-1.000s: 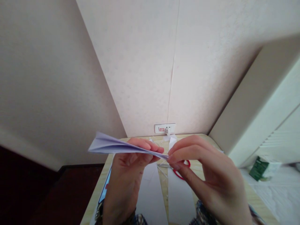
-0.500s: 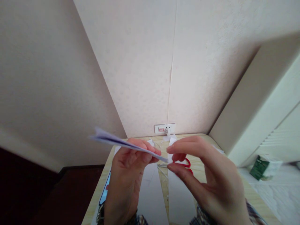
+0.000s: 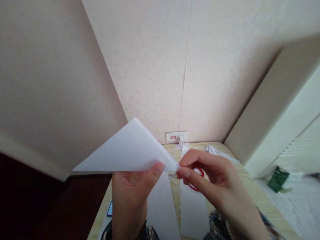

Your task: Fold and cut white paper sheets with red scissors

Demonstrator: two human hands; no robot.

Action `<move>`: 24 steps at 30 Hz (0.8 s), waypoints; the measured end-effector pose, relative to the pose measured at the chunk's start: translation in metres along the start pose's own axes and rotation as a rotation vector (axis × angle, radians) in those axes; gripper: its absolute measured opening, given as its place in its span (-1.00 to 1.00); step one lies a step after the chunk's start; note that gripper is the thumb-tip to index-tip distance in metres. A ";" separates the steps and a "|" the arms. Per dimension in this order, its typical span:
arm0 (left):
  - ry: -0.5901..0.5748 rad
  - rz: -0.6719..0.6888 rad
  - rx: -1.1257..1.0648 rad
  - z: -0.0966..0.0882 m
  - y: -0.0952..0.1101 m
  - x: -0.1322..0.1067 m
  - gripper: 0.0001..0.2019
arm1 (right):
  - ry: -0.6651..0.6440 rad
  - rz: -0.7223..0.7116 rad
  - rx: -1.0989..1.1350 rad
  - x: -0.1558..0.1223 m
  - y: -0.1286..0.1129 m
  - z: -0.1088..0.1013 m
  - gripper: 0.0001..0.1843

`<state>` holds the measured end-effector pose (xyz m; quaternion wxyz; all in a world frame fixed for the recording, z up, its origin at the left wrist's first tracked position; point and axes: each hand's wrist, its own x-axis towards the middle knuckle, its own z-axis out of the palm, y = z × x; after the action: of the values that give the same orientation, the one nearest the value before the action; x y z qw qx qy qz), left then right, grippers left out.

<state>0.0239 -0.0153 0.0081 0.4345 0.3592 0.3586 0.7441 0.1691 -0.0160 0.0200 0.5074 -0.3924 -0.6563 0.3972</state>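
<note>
Folded paper (image 3: 130, 150): how is it handling?
— Light, thin and creasing easily. It is hovering above the tabletop (image 3: 268, 215). The left hand (image 3: 130, 196) is pinching its lower edge, and the right hand (image 3: 217, 183) is nipping the tip at 3 o'clock.
— Anything hiding?
— Red scissors (image 3: 193, 186), farther off at 12 o'clock, are lying half behind the right fingers. Both wrists are running out of frame.

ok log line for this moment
left hand: grips folded paper | right hand: pinches its tip | table: paper strips, red scissors under the hands
</note>
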 end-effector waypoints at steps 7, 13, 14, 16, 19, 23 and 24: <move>-0.228 -0.077 0.068 -0.011 0.011 0.005 -0.25 | -0.032 0.061 0.070 0.003 -0.001 -0.003 -0.82; -0.221 -0.060 0.113 -0.012 0.013 0.006 -0.26 | -0.098 0.051 0.039 0.007 -0.003 -0.002 -0.78; -0.242 -0.061 0.121 -0.013 0.012 0.006 -0.21 | -0.106 0.052 0.038 0.007 -0.003 -0.002 -0.77; -0.294 -0.054 0.142 -0.014 0.012 0.007 -0.15 | -0.118 0.049 0.039 0.006 -0.004 -0.002 -0.76; -0.301 -0.057 0.134 -0.016 0.012 0.007 -0.19 | -0.121 0.023 0.022 0.005 -0.004 -0.002 -0.72; -0.305 -0.087 0.113 -0.017 0.012 0.008 -0.26 | -0.119 -0.023 -0.062 0.003 -0.001 -0.001 -0.70; -0.312 -0.091 0.117 -0.017 0.011 0.008 -0.27 | -0.114 -0.036 -0.092 0.003 -0.001 -0.001 -0.70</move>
<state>0.0020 -0.0161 0.0113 0.4965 0.4785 0.3453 0.6367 0.1697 -0.0135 0.0218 0.4576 -0.3803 -0.7088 0.3790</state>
